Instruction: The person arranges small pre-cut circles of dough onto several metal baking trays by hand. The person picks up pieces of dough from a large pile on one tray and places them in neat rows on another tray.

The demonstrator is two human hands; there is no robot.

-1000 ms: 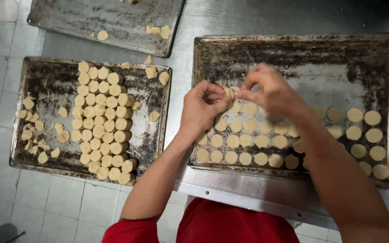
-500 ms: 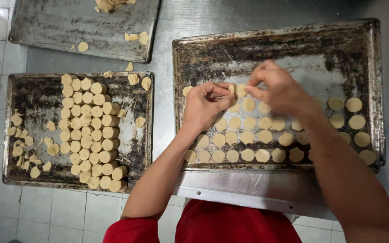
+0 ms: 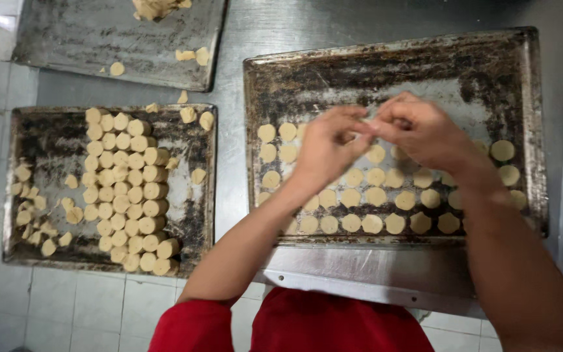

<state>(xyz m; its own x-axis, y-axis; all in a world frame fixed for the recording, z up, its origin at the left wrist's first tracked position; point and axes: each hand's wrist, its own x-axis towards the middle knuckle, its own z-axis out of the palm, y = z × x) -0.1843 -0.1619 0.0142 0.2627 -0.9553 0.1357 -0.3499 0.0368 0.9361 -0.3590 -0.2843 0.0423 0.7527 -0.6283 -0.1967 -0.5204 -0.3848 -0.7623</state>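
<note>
We see a steel counter (image 3: 242, 72) over white tiled floor (image 3: 86, 306), three dark worn baking trays on it. Right tray (image 3: 392, 72) holds rows of flat dough rounds (image 3: 360, 202); left tray (image 3: 109, 189) packed with thicker dough pieces (image 3: 131, 189); top tray (image 3: 118, 39) has scraps. Left hand (image 3: 324, 146) and right hand (image 3: 421, 130) meet above the right tray, fingertips pinched together; whether either grip holds dough, we cannot tell.

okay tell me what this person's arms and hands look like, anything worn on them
Both arms are bare from the upper arm down. The left hand and right hand wear no gloves, and no rings, watch or bracelets show. Short red sleeves of a red shirt cover only the shoulders at the bottom edge of the view.
</note>
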